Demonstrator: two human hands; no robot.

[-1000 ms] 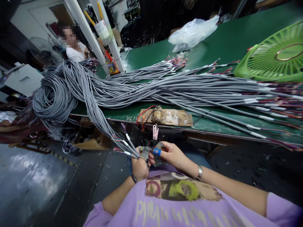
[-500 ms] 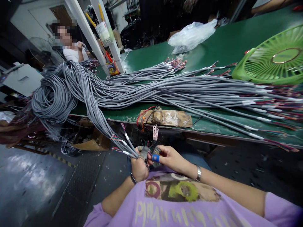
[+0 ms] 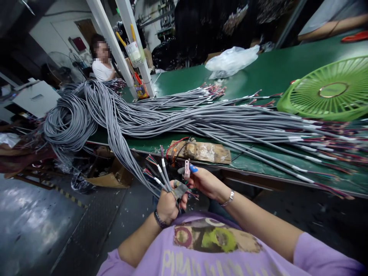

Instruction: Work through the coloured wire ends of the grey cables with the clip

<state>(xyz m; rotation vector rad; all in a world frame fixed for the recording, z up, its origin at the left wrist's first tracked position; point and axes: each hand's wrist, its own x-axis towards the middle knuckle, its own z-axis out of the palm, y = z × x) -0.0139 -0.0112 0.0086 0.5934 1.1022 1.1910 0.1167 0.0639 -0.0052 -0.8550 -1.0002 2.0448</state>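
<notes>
My left hand (image 3: 167, 205) is closed around a bunch of grey cables (image 3: 166, 176). Their white-taped ends fan out above the fist, showing thin coloured wires. Grey wrapping covers fingers of this hand. At the bench's front edge my right hand (image 3: 205, 183) has its thumb and a grey-wrapped finger on either side of a small pale pink plastic piece (image 3: 187, 168) with a slot, seemingly pinching it. Blue tape wraps the right thumb. Coloured wires (image 3: 193, 193) stick out between the two hands; whether the right fingers also touch them is unclear.
Many grey cables (image 3: 172, 122) lie along the green bench (image 3: 267, 57), coiled at left. A wooden block (image 3: 212, 152) with wires sits at the front edge. Behind are a green fan (image 3: 330, 90), a plastic bag (image 3: 232, 61) and a white post (image 3: 133, 46). A person (image 3: 102, 65) sits beyond.
My right hand has moved up and away from my left hand to the pink piece. My left hand keeps hold of the cables, whose ends now spread more upright. The camera view has shifted slightly.
</notes>
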